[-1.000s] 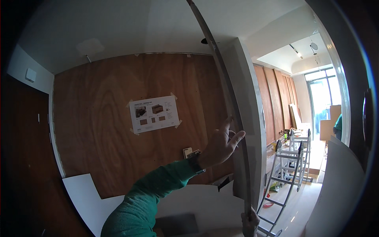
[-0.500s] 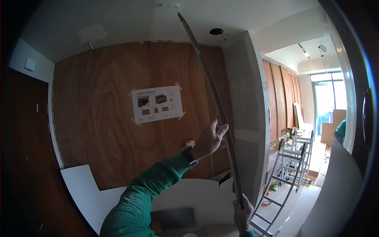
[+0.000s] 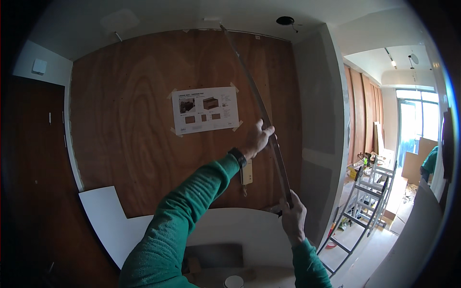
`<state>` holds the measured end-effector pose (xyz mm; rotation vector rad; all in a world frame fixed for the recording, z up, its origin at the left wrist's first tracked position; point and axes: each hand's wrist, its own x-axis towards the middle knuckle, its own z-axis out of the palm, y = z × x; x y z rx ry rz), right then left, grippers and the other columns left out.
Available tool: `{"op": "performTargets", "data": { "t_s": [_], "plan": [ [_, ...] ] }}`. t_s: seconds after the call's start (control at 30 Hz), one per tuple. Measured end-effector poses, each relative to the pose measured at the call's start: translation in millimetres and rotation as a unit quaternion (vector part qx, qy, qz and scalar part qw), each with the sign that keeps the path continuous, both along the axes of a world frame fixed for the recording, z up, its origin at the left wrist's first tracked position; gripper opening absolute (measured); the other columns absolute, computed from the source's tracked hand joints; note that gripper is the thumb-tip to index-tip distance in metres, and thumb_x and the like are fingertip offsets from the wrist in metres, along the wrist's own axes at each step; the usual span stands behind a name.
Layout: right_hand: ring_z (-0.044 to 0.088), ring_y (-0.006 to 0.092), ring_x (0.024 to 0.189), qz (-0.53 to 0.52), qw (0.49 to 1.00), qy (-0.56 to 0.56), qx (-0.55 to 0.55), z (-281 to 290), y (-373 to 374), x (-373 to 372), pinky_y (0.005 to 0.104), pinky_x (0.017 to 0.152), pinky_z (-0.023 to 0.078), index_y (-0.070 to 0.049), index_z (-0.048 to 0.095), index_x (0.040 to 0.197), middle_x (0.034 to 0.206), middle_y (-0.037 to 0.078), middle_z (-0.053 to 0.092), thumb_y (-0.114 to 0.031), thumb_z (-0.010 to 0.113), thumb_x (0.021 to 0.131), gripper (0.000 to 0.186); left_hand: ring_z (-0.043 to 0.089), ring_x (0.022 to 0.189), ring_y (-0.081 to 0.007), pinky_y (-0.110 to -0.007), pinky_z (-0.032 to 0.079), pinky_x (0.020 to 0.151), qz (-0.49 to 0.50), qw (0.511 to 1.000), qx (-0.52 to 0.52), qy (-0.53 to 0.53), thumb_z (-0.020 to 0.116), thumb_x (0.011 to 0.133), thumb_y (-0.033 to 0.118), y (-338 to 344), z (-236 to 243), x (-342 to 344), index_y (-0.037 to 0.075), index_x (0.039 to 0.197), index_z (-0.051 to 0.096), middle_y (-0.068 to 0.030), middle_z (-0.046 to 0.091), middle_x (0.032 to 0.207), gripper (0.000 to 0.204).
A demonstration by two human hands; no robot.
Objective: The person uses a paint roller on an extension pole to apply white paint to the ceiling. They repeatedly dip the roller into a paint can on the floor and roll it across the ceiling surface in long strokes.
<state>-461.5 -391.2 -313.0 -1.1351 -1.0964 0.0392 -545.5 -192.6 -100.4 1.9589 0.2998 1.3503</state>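
A long, flat-sided pole (image 3: 254,89) slants up in front of me, carrying a paint roller (image 3: 212,19) with a white sleeve at its far end. The roller is against or very close to the white ceiling (image 3: 163,14), above the top of the wooden wall panel. My left hand (image 3: 259,138) is closed around the middle of the pole, its thumb along the side facing me. Lower down, my right hand (image 3: 294,216) grips the pole near its bottom end. Both arms wear green sleeves, and a dark watch (image 3: 237,157) is on my left wrist.
A printed sheet (image 3: 206,110) is taped to the plywood wall (image 3: 120,105). A dark round hole (image 3: 285,21) opens in the ceiling. Beyond the grey wall end (image 3: 319,120) stands a stepladder (image 3: 357,204). A person in a green sleeve (image 3: 430,161) is at the far right. White sheeting (image 3: 101,206) covers the lower wall.
My left hand has closed more fully around the pole. My right hand has come up into fuller view, and the roller sits closer to the wall's top edge. My view has shifted.
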Motion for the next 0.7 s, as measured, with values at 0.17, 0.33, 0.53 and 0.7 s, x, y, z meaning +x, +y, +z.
{"op": "performTargets", "data": {
  "t_s": [0.17,0.33,0.53,0.7],
  "plan": [
    [0.072,0.0314,0.089,-0.007,0.999,-0.023,-0.028,27.8,53.5,6.5,0.0407,0.082,0.054,-0.002,0.064,0.13,0.097,0.018,0.073,-0.019,0.066,0.093,0.04,0.074,0.067,-0.0304,-0.041,0.064,0.056,0.027,0.999,-0.029,-0.005,0.061,0.099,0.014,53.2,27.5,-1.9,-0.002,0.108,0.05,-0.0171,0.07,0.084,0.021],
    [0.071,0.0277,0.086,0.006,1.0,-0.013,-0.016,36.7,75.2,17.0,0.0383,0.082,0.054,-0.002,0.064,0.129,0.094,0.017,0.072,-0.018,0.066,0.093,0.039,0.074,0.068,-0.0321,-0.045,0.066,0.06,0.0,0.998,-0.058,0.015,0.06,0.1,0.015,57.0,38.7,1.4,-0.003,0.109,0.05,-0.0181,0.071,0.086,0.023],
    [0.069,0.0247,0.081,0.019,0.999,-0.016,-0.019,33.4,65.5,18.6,0.0365,0.078,0.053,-0.003,0.065,0.129,0.091,0.015,0.071,-0.017,0.066,0.094,0.038,0.074,0.071,-0.0308,-0.044,0.066,0.061,0.03,0.999,-0.043,0.001,0.06,0.1,0.015,60.5,32.8,-1.0,-0.003,0.112,0.05,-0.0176,0.071,0.087,0.023],
    [0.067,0.0221,0.078,0.034,0.999,0.028,-0.031,5.6,24.6,19.4,0.0354,0.075,0.053,-0.003,0.065,0.129,0.088,0.014,0.07,-0.013,0.067,0.094,0.037,0.074,0.072,-0.0284,-0.043,0.066,0.061,0.041,0.999,-0.019,0.025,0.06,0.101,0.013,20.6,4.0,9.3,-0.003,0.112,0.05,-0.0167,0.07,0.087,0.022]
  ]
}}
